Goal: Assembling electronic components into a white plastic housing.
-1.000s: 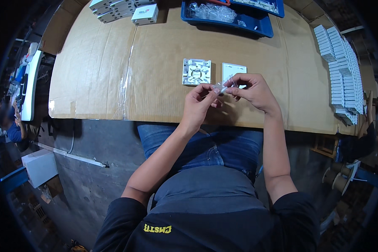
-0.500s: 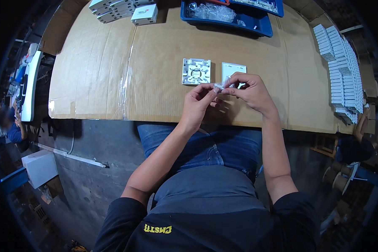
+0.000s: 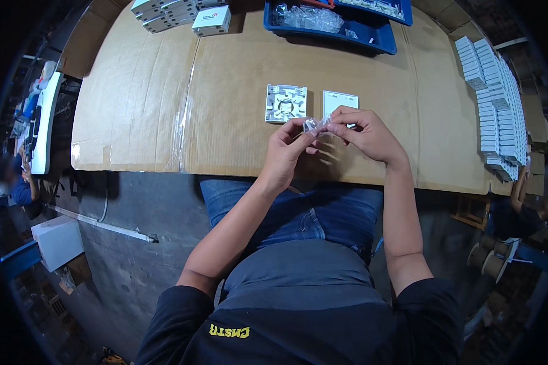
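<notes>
We have a small clear plastic bag [image 3: 312, 125] in midair over the near middle of the cardboard tabletop [image 3: 237, 146]. We see left hand [image 3: 284, 149] and right hand [image 3: 372, 137] both pinching it, thumb against fingers; contents too small to tell. Just beyond: open white square box base [image 3: 286, 102] left, flat white cover [image 3: 342, 99] right. Far side, we get blue bins [image 3: 371, 41]; far right, stacked white boxes [image 3: 499, 112].
</notes>
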A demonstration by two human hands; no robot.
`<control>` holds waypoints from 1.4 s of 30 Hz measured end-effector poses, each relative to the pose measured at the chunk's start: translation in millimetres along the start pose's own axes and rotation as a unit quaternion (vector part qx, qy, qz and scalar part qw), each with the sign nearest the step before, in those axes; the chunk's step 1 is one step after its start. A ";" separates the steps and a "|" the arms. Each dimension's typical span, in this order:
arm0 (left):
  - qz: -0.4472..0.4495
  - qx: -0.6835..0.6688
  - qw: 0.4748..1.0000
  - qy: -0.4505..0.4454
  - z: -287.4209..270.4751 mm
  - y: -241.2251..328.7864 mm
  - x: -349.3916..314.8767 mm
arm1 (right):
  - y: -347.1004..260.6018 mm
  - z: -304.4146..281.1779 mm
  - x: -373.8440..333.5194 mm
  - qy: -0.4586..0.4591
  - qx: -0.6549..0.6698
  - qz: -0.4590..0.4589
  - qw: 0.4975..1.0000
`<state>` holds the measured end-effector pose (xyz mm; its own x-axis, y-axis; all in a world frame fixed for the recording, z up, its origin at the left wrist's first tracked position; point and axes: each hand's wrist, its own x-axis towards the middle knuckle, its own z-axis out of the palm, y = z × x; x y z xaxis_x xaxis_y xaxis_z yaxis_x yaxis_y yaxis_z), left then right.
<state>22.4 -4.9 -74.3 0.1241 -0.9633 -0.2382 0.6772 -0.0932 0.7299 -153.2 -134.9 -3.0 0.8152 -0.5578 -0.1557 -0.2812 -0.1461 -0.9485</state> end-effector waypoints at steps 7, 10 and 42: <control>-0.007 -0.008 1.000 0.007 9.3 8.3 -0.6 | -8.4 3.1 -3.3 0.058 0.017 0.010 0.998; 0.015 0.078 0.997 -0.025 2.3 11.0 3.9 | -10.4 0.4 -2.1 0.065 0.001 0.003 0.998; -0.060 -0.019 0.971 -0.232 12.4 63.5 44.1 | -92.3 -36.5 18.5 -0.101 -0.135 -0.123 0.978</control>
<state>61.8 -56.5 -30.5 -0.2916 -0.9565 0.0010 0.6935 -0.2106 0.6890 -130.6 -161.4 91.8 0.9507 -0.3099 -0.0098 -0.1658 -0.4815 -0.8606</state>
